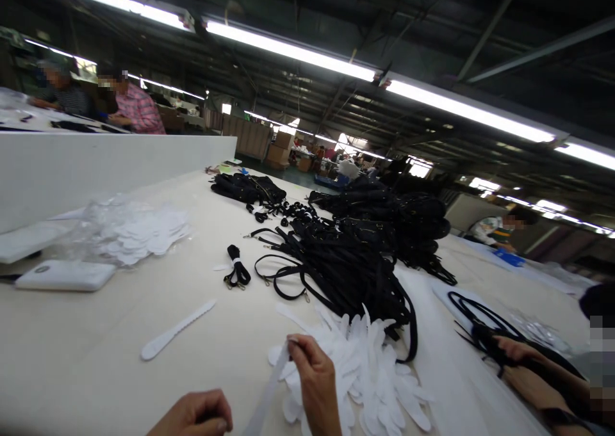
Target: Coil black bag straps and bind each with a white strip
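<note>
My right hand [314,375] pinches the upper end of a white strip [269,394], which hangs down past the bottom edge of the view. Beside it on the left, my left hand [195,413] has its fingers curled in, apart from the strip; nothing shows in them. Under and behind my right hand spreads a loose pile of white strips [369,375] with rounded ends. A single white strip [177,330] with a notched edge lies flat to the left. Farther off is a bundled black strap [235,266] with metal clips and a white band around it.
A heap of black straps [341,266] covers the table's middle, with black bags [394,215] behind. At left lie white cut pieces [148,234] on clear plastic and a white device [65,276]. A co-worker's hands [523,365] handle black cord at right. A white partition [96,167] borders the left.
</note>
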Tool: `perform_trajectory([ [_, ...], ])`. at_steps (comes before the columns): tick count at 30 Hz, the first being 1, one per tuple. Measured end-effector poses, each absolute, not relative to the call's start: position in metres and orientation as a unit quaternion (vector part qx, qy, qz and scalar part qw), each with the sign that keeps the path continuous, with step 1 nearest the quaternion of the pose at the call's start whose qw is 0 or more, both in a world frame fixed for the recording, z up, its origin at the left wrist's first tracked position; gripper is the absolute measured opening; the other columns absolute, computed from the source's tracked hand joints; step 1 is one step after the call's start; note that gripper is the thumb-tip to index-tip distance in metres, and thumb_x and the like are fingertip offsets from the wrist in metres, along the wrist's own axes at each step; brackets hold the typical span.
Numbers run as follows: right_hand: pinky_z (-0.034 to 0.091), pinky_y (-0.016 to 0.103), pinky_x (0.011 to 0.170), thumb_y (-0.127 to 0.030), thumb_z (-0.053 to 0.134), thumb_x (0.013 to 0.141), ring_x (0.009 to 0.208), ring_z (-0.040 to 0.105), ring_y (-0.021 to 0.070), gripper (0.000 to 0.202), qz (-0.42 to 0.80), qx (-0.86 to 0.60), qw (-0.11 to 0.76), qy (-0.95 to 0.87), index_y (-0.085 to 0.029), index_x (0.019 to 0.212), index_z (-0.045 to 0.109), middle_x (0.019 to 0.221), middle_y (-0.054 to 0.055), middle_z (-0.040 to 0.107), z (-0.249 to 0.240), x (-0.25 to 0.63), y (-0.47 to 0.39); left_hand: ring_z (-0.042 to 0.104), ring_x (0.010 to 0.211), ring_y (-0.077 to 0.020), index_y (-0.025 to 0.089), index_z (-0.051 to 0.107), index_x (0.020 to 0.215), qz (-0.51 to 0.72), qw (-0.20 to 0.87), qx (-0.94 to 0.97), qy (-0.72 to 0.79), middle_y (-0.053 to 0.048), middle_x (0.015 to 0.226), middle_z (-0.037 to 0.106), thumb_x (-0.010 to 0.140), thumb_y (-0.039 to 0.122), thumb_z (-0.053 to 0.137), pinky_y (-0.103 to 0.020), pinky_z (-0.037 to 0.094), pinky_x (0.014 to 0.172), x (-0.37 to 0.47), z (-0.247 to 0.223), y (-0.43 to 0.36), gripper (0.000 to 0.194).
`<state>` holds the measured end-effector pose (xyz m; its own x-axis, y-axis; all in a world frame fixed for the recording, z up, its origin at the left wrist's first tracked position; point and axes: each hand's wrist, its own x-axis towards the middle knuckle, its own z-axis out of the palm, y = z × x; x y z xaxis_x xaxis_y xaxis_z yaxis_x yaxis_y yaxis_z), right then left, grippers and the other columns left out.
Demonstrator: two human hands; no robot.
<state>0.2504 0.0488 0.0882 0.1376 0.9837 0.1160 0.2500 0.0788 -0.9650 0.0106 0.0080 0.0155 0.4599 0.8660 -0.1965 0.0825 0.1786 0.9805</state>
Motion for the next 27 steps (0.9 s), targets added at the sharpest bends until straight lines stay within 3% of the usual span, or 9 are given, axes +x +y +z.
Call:
perform_trajectory([
  [4,0.05,0.038,0.089,-0.05,0.062,0.08,0.095,0.066,0.0275,0.038,0.274,-0.633,0.482,-0.54,-0.02,0.098,0.074,0.098,0.007,0.074,0.094,0.303,0.07,0.063,0.073,-0.0213,0.024,0.07,0.076,0.327,0.566,0.58,0.486,0.0,0.071,0.071,0.077,0.031,0.059,-0.029,0.045,0.068,-0.022,0.042,0.024,0.013],
  [7,0.044,0.047,0.102,-0.047,0.059,0.079,0.115,0.062,0.0325,0.049,0.169,-0.69,0.415,-0.569,-0.022,0.119,0.069,0.12,0.009,0.07,0.095,0.335,0.078,0.067,0.089,-0.0233,0.026,0.072,0.086,0.345,0.402,0.612,0.587,0.0,0.086,0.074,0.087,0.04,0.054,-0.03,0.046,0.083,-0.062,0.048,0.044,0.023],
  [9,0.043,0.048,0.106,-0.047,0.058,0.079,0.124,0.058,0.0325,0.057,0.112,-0.694,0.409,-0.582,-0.022,0.131,0.061,0.133,0.01,0.063,0.092,0.339,0.076,0.066,0.105,-0.0242,0.028,0.071,0.1,0.34,0.285,0.616,0.651,-0.001,0.107,0.075,0.09,0.039,0.05,-0.032,0.045,0.093,-0.084,0.039,0.057,0.025],
  [13,0.048,0.045,0.104,-0.046,0.056,0.084,0.117,0.063,0.0293,0.051,0.173,-0.648,0.409,-0.619,-0.023,0.129,0.062,0.132,0.01,0.064,0.074,0.303,0.063,0.051,0.131,-0.0289,0.024,0.066,0.117,0.261,0.103,0.64,0.715,-0.01,0.137,0.063,0.09,0.029,0.051,-0.045,0.037,0.106,-0.101,0.008,0.074,0.031],
  [16,0.048,0.043,0.105,-0.041,0.059,0.085,0.115,0.065,0.0281,0.038,0.254,-0.598,0.397,-0.649,-0.025,0.118,0.07,0.127,0.008,0.068,0.057,0.262,0.051,0.044,0.137,-0.0326,0.023,0.069,0.108,0.241,0.087,0.642,0.723,-0.012,0.139,0.062,0.087,0.023,0.054,-0.051,0.034,0.107,-0.097,-0.004,0.078,0.026],
  [20,0.053,0.038,0.097,-0.037,0.062,0.084,0.106,0.068,0.0268,0.031,0.345,-0.549,0.414,-0.639,-0.027,0.111,0.074,0.116,0.007,0.073,0.037,0.223,0.041,0.046,0.136,-0.0277,0.025,0.067,0.098,0.254,0.087,0.66,0.702,-0.008,0.137,0.063,0.085,0.017,0.053,-0.045,0.036,0.106,-0.089,-0.006,0.074,0.021],
  [24,0.058,0.033,0.076,-0.04,0.068,0.079,0.085,0.071,0.0245,0.026,0.453,-0.501,0.428,-0.601,-0.024,0.097,0.078,0.095,0.007,0.077,0.015,0.195,0.04,0.067,0.103,-0.0237,0.027,0.065,0.092,0.301,0.173,0.654,0.673,-0.004,0.106,0.074,0.087,0.027,0.053,-0.034,0.047,0.089,-0.075,-0.006,0.062,0.013],
  [27,0.052,0.026,0.05,-0.042,0.076,0.069,0.069,0.069,0.0208,0.037,0.554,-0.497,0.422,-0.518,-0.021,0.099,0.076,0.095,0.007,0.076,0.003,0.179,0.045,0.069,0.086,-0.0209,0.029,0.064,0.088,0.32,0.297,0.633,0.639,0.002,0.088,0.073,0.087,0.037,0.055,-0.027,0.049,0.079,-0.054,-0.001,0.05,0.012],
])
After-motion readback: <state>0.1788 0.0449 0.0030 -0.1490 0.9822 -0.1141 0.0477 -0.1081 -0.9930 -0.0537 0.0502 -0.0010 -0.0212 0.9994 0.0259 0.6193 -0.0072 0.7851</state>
